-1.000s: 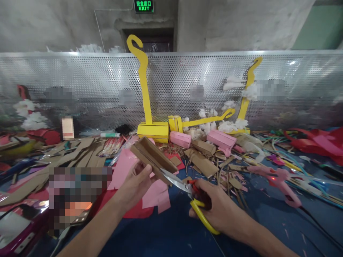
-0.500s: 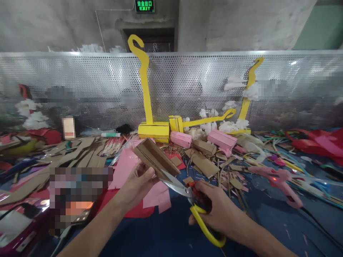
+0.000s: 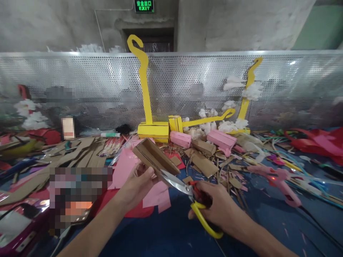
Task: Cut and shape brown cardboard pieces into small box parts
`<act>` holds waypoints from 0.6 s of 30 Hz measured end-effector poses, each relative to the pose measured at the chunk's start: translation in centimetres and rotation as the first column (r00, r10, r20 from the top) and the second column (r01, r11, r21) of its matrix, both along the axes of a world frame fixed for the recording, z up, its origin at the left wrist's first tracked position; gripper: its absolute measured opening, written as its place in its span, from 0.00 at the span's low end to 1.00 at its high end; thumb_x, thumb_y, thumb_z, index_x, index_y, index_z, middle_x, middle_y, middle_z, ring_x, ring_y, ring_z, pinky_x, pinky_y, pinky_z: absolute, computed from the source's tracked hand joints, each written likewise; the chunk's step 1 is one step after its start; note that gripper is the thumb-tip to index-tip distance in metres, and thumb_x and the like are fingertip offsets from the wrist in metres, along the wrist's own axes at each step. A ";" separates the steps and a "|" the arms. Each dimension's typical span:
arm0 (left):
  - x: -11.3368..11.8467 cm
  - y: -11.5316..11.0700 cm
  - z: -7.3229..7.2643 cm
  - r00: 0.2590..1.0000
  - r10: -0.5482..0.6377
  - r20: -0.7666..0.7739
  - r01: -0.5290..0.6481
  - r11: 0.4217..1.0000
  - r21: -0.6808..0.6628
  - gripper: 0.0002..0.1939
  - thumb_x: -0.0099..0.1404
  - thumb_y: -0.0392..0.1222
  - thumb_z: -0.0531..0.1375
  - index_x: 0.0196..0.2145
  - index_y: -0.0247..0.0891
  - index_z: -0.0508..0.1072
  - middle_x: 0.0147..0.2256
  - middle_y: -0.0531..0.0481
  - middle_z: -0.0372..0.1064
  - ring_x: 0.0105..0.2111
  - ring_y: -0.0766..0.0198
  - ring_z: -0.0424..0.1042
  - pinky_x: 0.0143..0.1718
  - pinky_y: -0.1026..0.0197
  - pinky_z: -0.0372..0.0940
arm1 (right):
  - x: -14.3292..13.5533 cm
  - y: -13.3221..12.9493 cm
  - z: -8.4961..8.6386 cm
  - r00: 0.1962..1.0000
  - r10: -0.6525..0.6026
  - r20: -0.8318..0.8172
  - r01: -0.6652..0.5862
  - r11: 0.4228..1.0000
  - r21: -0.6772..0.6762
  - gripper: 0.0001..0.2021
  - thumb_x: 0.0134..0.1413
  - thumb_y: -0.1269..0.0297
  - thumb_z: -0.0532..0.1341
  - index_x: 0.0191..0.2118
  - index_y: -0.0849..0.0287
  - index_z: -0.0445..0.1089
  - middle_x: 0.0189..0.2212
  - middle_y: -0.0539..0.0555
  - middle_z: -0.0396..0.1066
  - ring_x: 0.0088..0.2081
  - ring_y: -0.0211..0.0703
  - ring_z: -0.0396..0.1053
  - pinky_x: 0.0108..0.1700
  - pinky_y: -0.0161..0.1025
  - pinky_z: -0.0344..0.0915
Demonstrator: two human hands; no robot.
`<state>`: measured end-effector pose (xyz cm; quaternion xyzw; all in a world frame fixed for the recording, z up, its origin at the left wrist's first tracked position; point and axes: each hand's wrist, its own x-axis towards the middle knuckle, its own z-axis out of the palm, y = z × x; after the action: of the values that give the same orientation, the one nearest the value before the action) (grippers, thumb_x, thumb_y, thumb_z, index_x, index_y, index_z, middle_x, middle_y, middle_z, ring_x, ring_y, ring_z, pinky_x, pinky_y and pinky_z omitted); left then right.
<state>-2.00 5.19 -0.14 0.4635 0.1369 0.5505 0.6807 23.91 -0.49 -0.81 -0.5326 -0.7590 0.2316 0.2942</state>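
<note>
Left grip point(image 3: 141, 180) on cardboard trough point(image 3: 148, 157), slanting rightward

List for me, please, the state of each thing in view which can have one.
Cardboard trough: open along its upper side, tilted, held by the left hand.
Scissors: handles apart, held by the right hand, blade at the cardboard.
Glue gun: lying down, red light on.
Exit sign: lit green.
Tall yellow hook: upright.
Middle yellow hook: lowered, nearly level.
</note>
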 end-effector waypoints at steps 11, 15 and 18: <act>0.0 0.0 -0.1 1.000 0.026 -0.016 -0.026 0.999 -0.033 0.11 0.62 0.43 0.72 0.42 0.41 0.81 0.39 0.49 0.81 0.40 0.60 0.78 0.46 0.57 0.73 | 0.1 0.0 -0.4 0.999 -0.033 -0.019 0.033 0.999 0.030 0.24 0.46 0.55 0.74 0.26 0.54 0.56 0.26 0.44 0.61 0.28 0.38 0.56 0.29 0.35 0.53; 0.1 0.0 0.1 0.999 0.033 -0.032 -0.033 0.999 -0.006 0.11 0.62 0.43 0.71 0.43 0.41 0.81 0.40 0.49 0.81 0.39 0.61 0.78 0.44 0.59 0.72 | -0.1 -0.7 0.5 0.999 -0.037 0.036 0.036 0.999 0.027 0.19 0.46 0.59 0.74 0.33 0.54 0.61 0.33 0.48 0.68 0.33 0.42 0.62 0.35 0.37 0.57; 0.2 -0.1 0.3 0.998 0.029 -0.058 -0.028 1.000 0.012 0.12 0.62 0.44 0.71 0.43 0.40 0.81 0.39 0.48 0.81 0.40 0.58 0.78 0.46 0.57 0.72 | -0.3 -1.0 1.1 0.998 -0.033 0.044 0.034 0.999 -0.026 0.18 0.46 0.61 0.73 0.37 0.55 0.64 0.37 0.50 0.70 0.36 0.44 0.65 0.38 0.39 0.59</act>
<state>-1.83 5.08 0.14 0.4811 0.1600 0.5473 0.6659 23.58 -1.49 0.26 -0.5541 -0.7531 0.2251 0.2742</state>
